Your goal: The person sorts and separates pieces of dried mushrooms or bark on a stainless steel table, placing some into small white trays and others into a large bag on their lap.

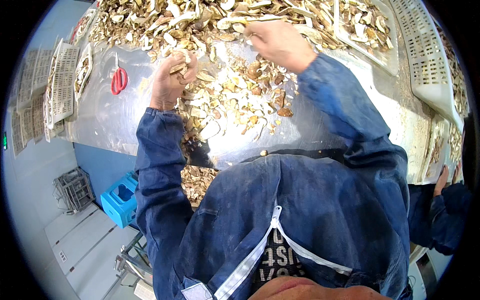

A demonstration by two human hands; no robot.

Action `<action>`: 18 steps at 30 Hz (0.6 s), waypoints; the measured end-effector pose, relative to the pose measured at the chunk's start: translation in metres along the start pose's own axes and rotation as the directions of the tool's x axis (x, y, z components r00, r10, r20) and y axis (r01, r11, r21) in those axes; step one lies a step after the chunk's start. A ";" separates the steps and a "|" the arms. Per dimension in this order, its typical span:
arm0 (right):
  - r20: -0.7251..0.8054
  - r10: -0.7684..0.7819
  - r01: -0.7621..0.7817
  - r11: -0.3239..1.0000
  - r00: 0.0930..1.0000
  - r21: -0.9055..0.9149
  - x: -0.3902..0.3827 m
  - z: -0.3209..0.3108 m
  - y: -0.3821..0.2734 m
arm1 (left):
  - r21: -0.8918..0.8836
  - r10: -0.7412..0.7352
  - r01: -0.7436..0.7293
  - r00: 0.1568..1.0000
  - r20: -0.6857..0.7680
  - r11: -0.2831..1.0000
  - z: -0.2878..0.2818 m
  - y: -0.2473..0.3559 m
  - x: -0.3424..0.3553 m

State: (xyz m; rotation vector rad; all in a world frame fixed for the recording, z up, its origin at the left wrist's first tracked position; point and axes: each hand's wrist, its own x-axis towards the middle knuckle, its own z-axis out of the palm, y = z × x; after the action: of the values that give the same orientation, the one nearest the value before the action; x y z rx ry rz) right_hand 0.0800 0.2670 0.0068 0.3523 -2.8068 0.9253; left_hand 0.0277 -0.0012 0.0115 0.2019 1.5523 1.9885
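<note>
My left hand (172, 80) is closed round some pale dried mushroom slices (181, 62) above the steel table (130, 127). My right hand (272, 42), slightly blurred, has its fingers curled at the edge of a large heap of sliced dried mushrooms (175, 17); what they hold is too small to make out. Loose smaller pieces (210, 127) are scattered between my arms toward the front edge. Red-handled scissors (119, 81) lie left of my left hand.
White slotted trays (64, 82) line the left end; others (420, 65) stand at the right. Below the table are more mushroom pieces (197, 180), a blue plastic stool (117, 205) and metal racks (75, 190). A co-worker's hand (441, 180) is at the right edge.
</note>
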 end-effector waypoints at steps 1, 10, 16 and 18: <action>0.012 0.009 -0.008 0.998 1.000 -0.069 0.007 0.007 -0.005 | -0.145 -0.003 0.002 1.000 -0.006 0.989 0.001 0.001 0.001; 0.132 -0.050 0.090 0.943 0.990 -0.320 0.041 0.053 -0.019 | 0.993 0.170 0.114 0.979 -0.112 -0.002 0.043 -0.009 0.032; -0.013 -0.188 0.185 0.951 0.982 0.247 0.015 0.025 0.017 | 0.726 -0.131 0.181 0.983 -0.126 0.663 0.020 0.000 0.016; 0.418 0.015 -0.381 0.443 0.908 0.811 -0.016 -0.030 0.004 | 0.271 -0.106 0.081 0.991 0.079 0.959 0.015 -0.001 0.001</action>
State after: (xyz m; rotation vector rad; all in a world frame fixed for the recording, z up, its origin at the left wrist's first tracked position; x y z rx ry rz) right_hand 0.0968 0.2908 0.0248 0.3013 -2.3455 2.6303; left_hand 0.0343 0.0115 0.0152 0.3177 1.7328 1.6692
